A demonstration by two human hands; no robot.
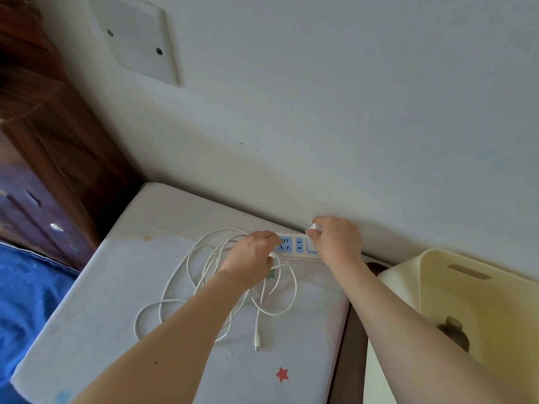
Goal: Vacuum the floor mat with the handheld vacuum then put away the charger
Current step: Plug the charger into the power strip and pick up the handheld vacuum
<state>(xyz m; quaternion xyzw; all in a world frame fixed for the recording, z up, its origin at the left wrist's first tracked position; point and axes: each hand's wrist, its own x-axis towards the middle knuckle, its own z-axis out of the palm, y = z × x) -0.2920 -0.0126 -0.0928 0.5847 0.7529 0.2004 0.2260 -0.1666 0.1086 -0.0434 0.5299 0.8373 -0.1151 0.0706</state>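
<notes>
A white and blue power strip [294,245] lies on the pale floor mat [122,287] against the wall. My right hand [335,239] grips a white charger plug [313,228] at the strip's right end. My left hand [250,258] rests on the strip's left part, fingers curled down over it and the cable. The white charger cable [186,278] lies in loose loops on the mat, its free connector [258,344] pointing toward me. No handheld vacuum is in view.
A cream plastic bin [455,287] stands at the right, a dark object inside it. A dark wooden cabinet [43,170] rises at the left, with blue fabric [26,298] below it. The white wall [320,112] carries a blank cover plate [140,39].
</notes>
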